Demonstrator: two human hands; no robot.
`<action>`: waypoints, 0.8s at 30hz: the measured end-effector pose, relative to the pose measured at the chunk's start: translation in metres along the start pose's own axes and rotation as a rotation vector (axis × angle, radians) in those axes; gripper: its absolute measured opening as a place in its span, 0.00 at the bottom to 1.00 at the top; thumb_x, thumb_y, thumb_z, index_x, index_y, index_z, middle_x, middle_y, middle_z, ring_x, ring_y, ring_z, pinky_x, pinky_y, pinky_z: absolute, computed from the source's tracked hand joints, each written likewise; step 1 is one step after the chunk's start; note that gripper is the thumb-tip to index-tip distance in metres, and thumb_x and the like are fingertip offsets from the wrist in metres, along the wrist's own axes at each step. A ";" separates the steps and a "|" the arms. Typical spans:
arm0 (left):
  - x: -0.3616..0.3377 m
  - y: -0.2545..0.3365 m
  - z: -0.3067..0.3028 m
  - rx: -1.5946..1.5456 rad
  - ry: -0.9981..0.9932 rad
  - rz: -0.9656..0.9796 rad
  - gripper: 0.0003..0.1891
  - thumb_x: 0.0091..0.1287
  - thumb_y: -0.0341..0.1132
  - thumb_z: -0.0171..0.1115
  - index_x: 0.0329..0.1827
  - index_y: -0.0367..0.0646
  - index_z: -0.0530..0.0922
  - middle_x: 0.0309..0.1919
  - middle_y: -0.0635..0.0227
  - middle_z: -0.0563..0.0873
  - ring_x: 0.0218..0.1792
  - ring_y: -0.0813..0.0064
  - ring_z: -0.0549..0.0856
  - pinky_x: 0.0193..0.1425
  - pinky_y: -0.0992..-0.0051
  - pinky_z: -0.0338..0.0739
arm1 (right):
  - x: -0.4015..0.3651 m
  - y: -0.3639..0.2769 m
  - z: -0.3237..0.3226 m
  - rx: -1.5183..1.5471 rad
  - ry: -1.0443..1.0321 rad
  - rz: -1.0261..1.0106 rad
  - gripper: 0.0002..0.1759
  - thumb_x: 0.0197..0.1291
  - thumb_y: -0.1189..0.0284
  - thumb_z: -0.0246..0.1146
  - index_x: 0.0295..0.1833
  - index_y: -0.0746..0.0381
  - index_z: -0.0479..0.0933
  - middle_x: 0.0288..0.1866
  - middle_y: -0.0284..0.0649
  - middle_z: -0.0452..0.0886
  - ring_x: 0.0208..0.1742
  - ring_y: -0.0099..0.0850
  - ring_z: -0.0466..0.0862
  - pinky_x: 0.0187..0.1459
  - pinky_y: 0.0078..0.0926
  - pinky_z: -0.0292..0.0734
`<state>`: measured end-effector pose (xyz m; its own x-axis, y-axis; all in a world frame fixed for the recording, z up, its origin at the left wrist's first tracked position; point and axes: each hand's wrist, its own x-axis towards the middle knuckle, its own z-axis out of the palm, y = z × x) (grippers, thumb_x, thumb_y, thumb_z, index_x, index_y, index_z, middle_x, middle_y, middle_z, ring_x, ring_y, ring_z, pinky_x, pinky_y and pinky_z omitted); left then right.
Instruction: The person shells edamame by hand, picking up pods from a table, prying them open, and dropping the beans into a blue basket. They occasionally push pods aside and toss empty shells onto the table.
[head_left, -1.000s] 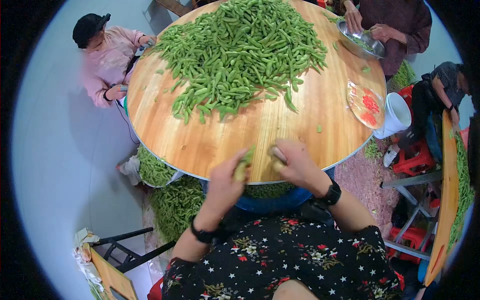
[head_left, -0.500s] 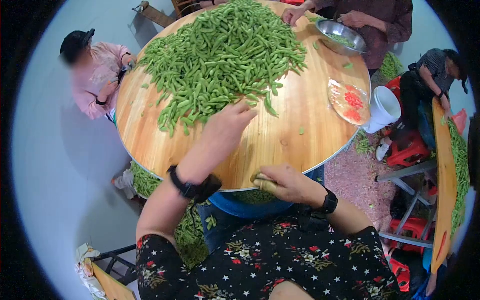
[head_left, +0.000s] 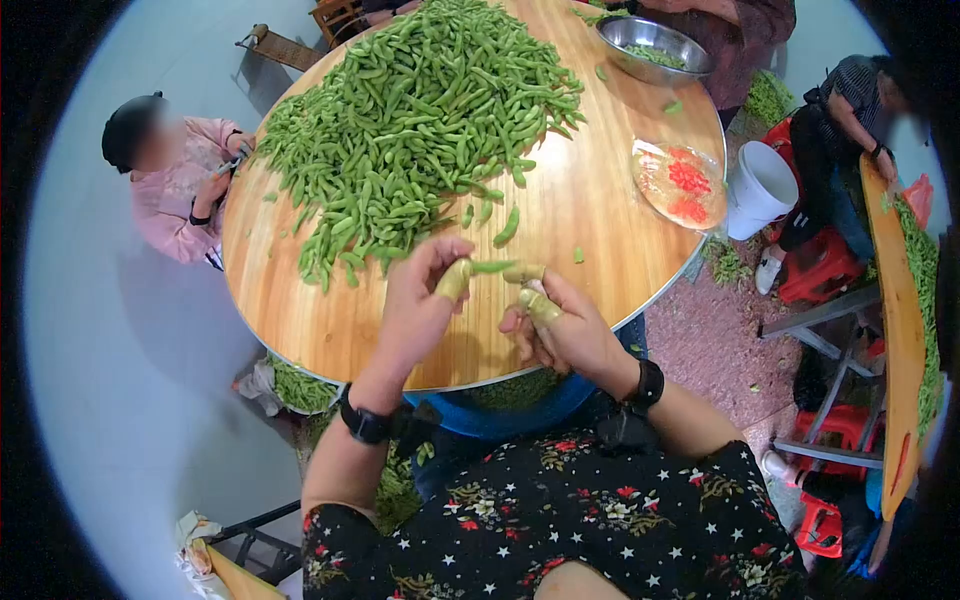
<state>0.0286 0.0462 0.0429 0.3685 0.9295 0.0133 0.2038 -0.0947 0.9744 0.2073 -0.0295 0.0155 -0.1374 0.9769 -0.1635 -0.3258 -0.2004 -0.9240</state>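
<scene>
Pod [head_left: 492,267] between left hand [head_left: 415,310] and right hand [head_left: 565,335] (fingers [head_left: 455,278] curled)

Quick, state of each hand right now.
Left hand: closed, pinching one end of a green pod.
Right hand: closed, pinching the pod's other end.

A single fisheye camera sits on the person's head, facing forward and steeply down. It is close above the left hand [head_left: 415,310] and right hand [head_left: 565,335], with the pod [head_left: 492,267] between them near mid-frame. The round table [head_left: 600,230] curves away beyond them, and its far edge meets the top of the view.
</scene>
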 end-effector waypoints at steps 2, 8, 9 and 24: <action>-0.021 0.000 0.000 0.080 -0.006 0.068 0.08 0.67 0.24 0.57 0.48 0.36 0.77 0.34 0.70 0.82 0.38 0.84 0.81 0.43 0.80 0.76 | 0.003 -0.004 0.009 0.029 -0.033 -0.001 0.10 0.71 0.65 0.50 0.45 0.61 0.70 0.27 0.35 0.78 0.15 0.22 0.72 0.14 0.18 0.65; -0.038 -0.009 0.001 -0.058 -0.003 0.145 0.09 0.65 0.24 0.59 0.47 0.35 0.78 0.36 0.69 0.83 0.38 0.82 0.82 0.45 0.80 0.77 | 0.006 0.005 0.017 0.203 -0.180 0.098 0.11 0.71 0.63 0.51 0.46 0.60 0.68 0.29 0.35 0.77 0.14 0.21 0.71 0.12 0.17 0.62; -0.038 -0.012 -0.001 -0.075 0.033 0.150 0.09 0.65 0.24 0.60 0.47 0.35 0.78 0.36 0.68 0.84 0.38 0.81 0.83 0.44 0.80 0.78 | 0.004 0.003 0.020 0.264 -0.148 0.116 0.12 0.71 0.63 0.51 0.46 0.60 0.68 0.29 0.35 0.77 0.13 0.21 0.70 0.12 0.17 0.62; -0.024 -0.016 0.001 0.490 0.093 0.617 0.12 0.63 0.28 0.63 0.50 0.40 0.79 0.41 0.57 0.81 0.38 0.61 0.83 0.42 0.71 0.78 | 0.014 0.006 0.029 0.310 -0.095 0.200 0.10 0.71 0.67 0.49 0.43 0.63 0.69 0.25 0.37 0.73 0.18 0.27 0.73 0.20 0.24 0.69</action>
<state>0.0170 0.0250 0.0268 0.4724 0.6819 0.5585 0.3718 -0.7286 0.5752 0.1759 -0.0190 0.0176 -0.3086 0.9079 -0.2837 -0.5492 -0.4136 -0.7262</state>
